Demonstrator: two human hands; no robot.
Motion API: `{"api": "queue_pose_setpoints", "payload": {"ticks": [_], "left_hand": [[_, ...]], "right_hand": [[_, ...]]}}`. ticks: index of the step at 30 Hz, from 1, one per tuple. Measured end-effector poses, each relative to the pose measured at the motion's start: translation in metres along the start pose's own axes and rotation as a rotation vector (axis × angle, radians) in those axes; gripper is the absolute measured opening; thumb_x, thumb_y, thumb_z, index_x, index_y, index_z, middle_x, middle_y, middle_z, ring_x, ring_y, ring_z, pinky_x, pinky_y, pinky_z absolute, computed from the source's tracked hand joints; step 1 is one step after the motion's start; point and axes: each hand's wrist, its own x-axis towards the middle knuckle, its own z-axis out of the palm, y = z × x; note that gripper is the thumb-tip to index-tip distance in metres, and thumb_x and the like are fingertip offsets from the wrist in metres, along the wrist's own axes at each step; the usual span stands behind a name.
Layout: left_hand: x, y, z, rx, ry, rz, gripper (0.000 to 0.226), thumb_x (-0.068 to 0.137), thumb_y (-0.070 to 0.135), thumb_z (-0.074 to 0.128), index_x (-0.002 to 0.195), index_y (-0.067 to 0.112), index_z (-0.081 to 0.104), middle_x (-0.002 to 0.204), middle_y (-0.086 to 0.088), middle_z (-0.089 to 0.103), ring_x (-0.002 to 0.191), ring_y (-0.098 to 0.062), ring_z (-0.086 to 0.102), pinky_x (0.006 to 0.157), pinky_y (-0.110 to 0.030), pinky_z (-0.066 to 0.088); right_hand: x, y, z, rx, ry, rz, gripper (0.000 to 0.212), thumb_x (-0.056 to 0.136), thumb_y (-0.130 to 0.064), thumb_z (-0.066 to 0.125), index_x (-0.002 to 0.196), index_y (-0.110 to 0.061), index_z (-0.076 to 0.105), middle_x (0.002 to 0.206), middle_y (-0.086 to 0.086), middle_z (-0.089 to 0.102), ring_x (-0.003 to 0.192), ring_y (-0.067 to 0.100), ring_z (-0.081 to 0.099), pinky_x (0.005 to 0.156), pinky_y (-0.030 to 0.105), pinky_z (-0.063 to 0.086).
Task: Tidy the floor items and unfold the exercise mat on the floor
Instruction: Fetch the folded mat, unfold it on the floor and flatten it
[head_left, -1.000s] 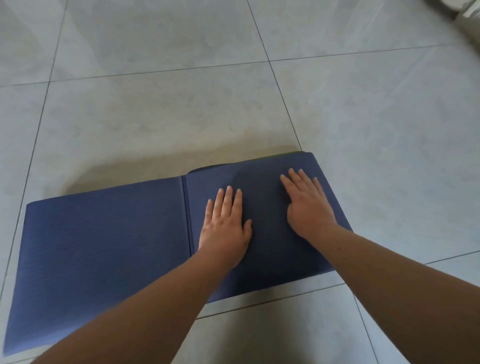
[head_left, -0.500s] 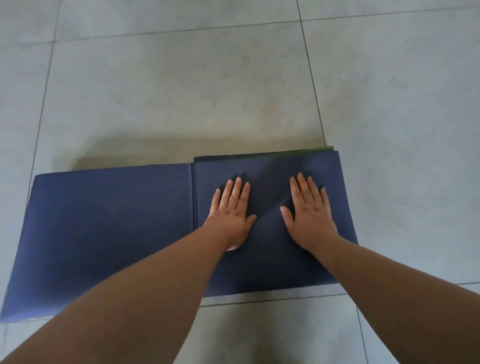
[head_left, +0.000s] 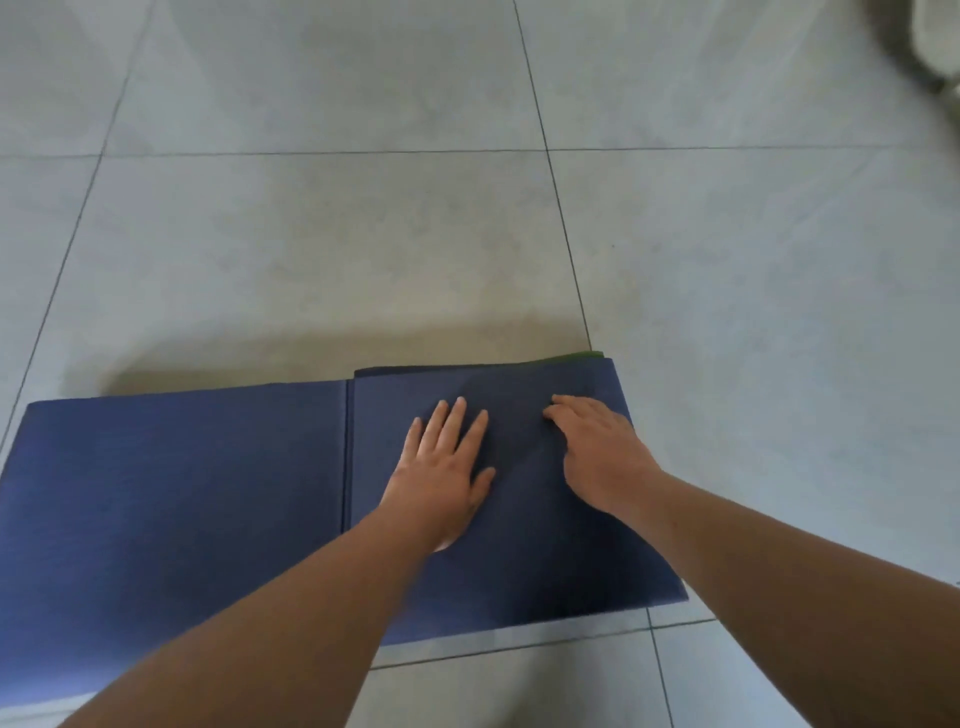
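A dark blue exercise mat lies on the tiled floor, its left panel spread flat and a thicker folded stack on the right. A thin green edge shows at the stack's far right corner. My left hand rests flat on the folded stack, fingers straight and slightly spread. My right hand lies on the stack further right, near its right edge, fingers pointing left with the tips bent down onto the surface. Both forearms reach in from the bottom of the view.
Pale grey floor tiles with dark grout lines surround the mat. A blurred pale object sits at the top right corner, far from the mat.
My right hand has turned from flat with fingers pointing forward to angled left with fingertips bent down. The view has tilted up, showing more floor. My left hand stays flat.
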Motion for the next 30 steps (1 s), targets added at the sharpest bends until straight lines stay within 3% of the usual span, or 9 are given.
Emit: {"api": "queue_pose_setpoints", "payload": {"ticks": [3,9,12,15,17,20,24,27,30], "left_hand": [[0.017,0.026,-0.024,-0.073,0.06,-0.098,0.069,0.106,0.051,0.02,0.162,0.023,-0.008,0.172,-0.005,-0.01,0.157,-0.026,-0.016,0.127,-0.046,-0.007],[-0.002,0.1,-0.05,-0.173,0.009,-0.126,0.064,0.107,0.041,0.027,0.162,0.014,0.008,0.172,-0.011,0.003,0.158,-0.031,-0.008,0.128,-0.048,0.002],[0.011,0.115,-0.048,-0.16,0.041,-0.071,0.063,0.107,0.043,0.028,0.161,0.013,0.014,0.171,-0.012,0.009,0.158,-0.03,-0.005,0.128,-0.046,0.004],[0.03,0.125,-0.036,-0.092,0.087,0.061,0.065,0.106,0.045,0.03,0.16,0.014,0.015,0.17,-0.011,0.011,0.158,-0.03,-0.003,0.128,-0.044,0.006],[0.029,0.13,-0.027,-0.053,0.082,0.115,0.065,0.105,0.046,0.032,0.16,0.016,0.015,0.17,-0.01,0.011,0.158,-0.028,-0.002,0.126,-0.042,0.007],[-0.002,0.137,-0.032,-0.043,-0.019,0.094,0.068,0.105,0.047,0.034,0.162,0.019,0.009,0.171,-0.007,0.004,0.158,-0.026,-0.006,0.125,-0.042,0.008],[-0.037,0.139,-0.054,-0.136,-0.084,-0.036,0.068,0.105,0.046,0.037,0.162,0.023,0.008,0.172,-0.004,0.002,0.158,-0.024,-0.003,0.126,-0.042,0.013],[-0.038,0.141,-0.057,-0.194,0.0,-0.1,0.067,0.104,0.047,0.038,0.161,0.024,0.012,0.171,-0.003,0.008,0.157,-0.023,0.006,0.124,-0.043,0.023],[-0.023,0.146,-0.067,-0.177,0.102,-0.146,0.068,0.103,0.052,0.038,0.16,0.024,0.014,0.17,-0.004,0.011,0.155,-0.024,0.012,0.119,-0.045,0.031]], "right_hand": [[-0.025,0.009,-0.029,-0.073,-0.011,-0.01,0.058,0.099,-0.013,0.045,0.156,-0.023,0.037,0.166,-0.002,0.032,0.155,0.021,0.023,0.126,0.041,0.021],[-0.082,0.022,-0.076,0.255,-0.025,0.423,0.061,0.096,-0.012,0.049,0.154,-0.022,0.034,0.159,0.003,0.039,0.143,0.027,0.041,0.115,0.046,0.042],[-0.067,0.047,-0.074,0.488,-0.069,0.636,0.06,0.096,-0.008,0.046,0.154,-0.012,0.033,0.142,0.016,0.052,0.116,0.032,0.06,0.093,0.043,0.055],[-0.043,0.075,-0.048,0.772,-0.115,0.76,0.037,0.103,-0.01,0.044,0.138,-0.004,0.051,0.116,0.016,0.062,0.091,0.029,0.061,0.08,0.04,0.056],[-0.032,0.087,-0.031,0.988,-0.207,0.758,0.027,0.105,-0.013,0.044,0.124,-0.005,0.062,0.105,0.015,0.069,0.084,0.029,0.068,0.075,0.039,0.059],[-0.029,0.087,-0.033,1.045,-0.349,0.69,0.024,0.103,-0.015,0.045,0.105,-0.007,0.067,0.101,0.015,0.074,0.084,0.029,0.072,0.069,0.036,0.063],[-0.033,0.075,-0.044,1.085,-0.316,0.732,0.033,0.104,-0.004,0.031,0.095,-0.008,0.062,0.086,0.011,0.069,0.071,0.023,0.064,0.062,0.03,0.054],[-0.031,0.071,-0.035,1.213,-0.249,0.701,0.037,0.099,0.002,0.025,0.099,-0.009,0.06,0.079,0.012,0.061,0.064,0.023,0.054,0.06,0.033,0.043],[-0.028,0.06,-0.041,1.413,-0.21,0.619,0.036,0.099,0.003,0.027,0.097,-0.013,0.059,0.083,0.012,0.059,0.065,0.022,0.057,0.058,0.032,0.046]]}}
